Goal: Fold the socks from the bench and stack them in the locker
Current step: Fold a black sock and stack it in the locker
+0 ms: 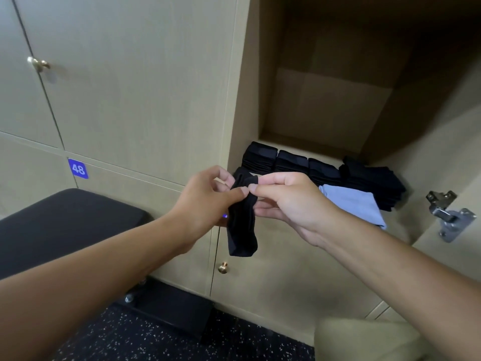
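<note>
Hanging in mid-air before the open locker (325,105): one black sock (240,222), pinched at its top edge by both hands, the toe end dangling free below. Left hand (208,196): thumb and forefinger closed on the sock's upper left edge. Right hand (283,199): thumb and forefinger closed on the same edge just beside the left, remaining fingers curled loosely beneath. Locker shelf, front edge: four stacks of folded black socks (322,169) in a row, the rightmost leaning outward; a pale blue cloth (356,204) lies over the shelf's front edge, in front of the right-hand stacks. Bench (65,225): dark padded top at lower left, no socks seen on the part in view. Door hinge (447,212) at the right; number plate 48 (78,168) on the neighbouring door. Step in hand, as judged: squaring the sock before folding. Advice: spread the pinch wider so the cuff lies flat, bring toe up to cuff in one even fold, then set it on a lower, upright stack, not the leaning one.
</note>
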Motion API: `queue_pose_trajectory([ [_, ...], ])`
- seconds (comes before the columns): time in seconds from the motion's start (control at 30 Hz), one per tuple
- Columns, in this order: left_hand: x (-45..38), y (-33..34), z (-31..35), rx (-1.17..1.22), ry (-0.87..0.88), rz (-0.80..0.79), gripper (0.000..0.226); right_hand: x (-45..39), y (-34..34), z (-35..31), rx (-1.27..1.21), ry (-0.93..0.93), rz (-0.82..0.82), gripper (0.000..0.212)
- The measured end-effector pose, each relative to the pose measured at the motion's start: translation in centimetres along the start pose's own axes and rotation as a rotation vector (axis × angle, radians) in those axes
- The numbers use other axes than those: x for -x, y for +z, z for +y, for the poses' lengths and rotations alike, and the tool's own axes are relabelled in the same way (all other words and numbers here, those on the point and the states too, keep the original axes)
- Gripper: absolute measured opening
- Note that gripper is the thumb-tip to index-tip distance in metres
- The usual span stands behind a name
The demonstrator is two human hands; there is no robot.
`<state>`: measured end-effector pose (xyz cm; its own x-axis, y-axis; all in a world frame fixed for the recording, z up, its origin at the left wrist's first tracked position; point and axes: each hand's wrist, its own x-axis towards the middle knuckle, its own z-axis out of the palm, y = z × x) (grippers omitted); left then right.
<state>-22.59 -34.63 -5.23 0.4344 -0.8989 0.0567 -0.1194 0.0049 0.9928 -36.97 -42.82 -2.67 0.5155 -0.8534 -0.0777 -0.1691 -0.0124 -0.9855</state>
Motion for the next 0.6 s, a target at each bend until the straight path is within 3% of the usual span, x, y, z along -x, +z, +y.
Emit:
queue_pose_trajectory([
  [0.13, 0.0, 0.4, 0.2, 0.061, -0.012, -0.049, 0.022, -0.2, -0.5, 0.1, 0.004, -0.007, -0.027, 0.029],
  [0.3, 0.4, 0.9, 0.9, 0.212, -0.055, -0.101, 0.038, -0.3, -1.1, 0.3, 0.074, -0.039, -0.065, 0.05],
  [0.4, 0.5, 0.9, 1.0, 0.187, -0.062, -0.161, 0.047, -0.7, -1.4, 0.9, 0.102, -0.055, -0.01, 0.036],
  [0.5, 0.2, 0.7, 1.0, 0.133, -0.011, -0.072, 0.032, -1.0, -1.8, 1.0, 0.105, -0.099, 0.062, 0.022],
  [0.6, -0.4, 0.0, 0.9, -0.043, 0.118, 0.14, 0.005, -1.4, -2.2, 0.8, 0.064, -0.123, 0.079, 0.03],
])
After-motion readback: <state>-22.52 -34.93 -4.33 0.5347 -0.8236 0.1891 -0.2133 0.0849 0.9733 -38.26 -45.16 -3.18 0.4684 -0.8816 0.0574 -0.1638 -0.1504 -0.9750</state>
